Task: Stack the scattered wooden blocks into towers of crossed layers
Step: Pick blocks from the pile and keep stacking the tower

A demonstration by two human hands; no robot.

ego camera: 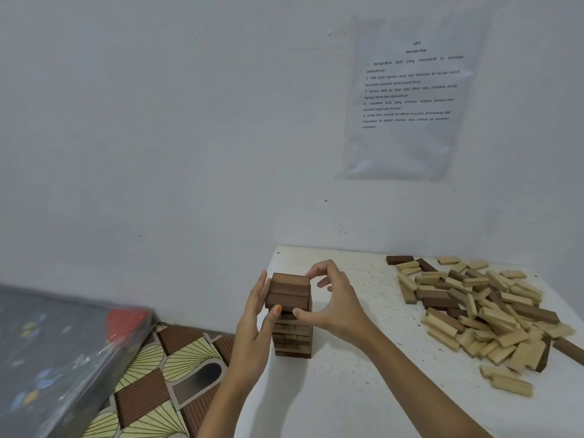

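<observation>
A tower of crossed dark and light wooden blocks [292,338] stands near the left edge of the white table [347,390]. Its top layer of three dark brown blocks [289,290] sits slightly askew to the layers below. My left hand [257,317] presses straight fingers against the left side of that layer, thumb at its front corner. My right hand [335,303] brackets the right side, index fingertip on the far corner and thumb on the near corner. A heap of scattered light and dark blocks [480,311] lies at the right of the table.
A white wall rises just behind the table, with a printed instruction sheet [410,96] taped to it. Left of the table, lower down, are a patterned mat [164,384] and a plastic-wrapped dark mattress [47,358]. The table's left edge runs close beside the tower.
</observation>
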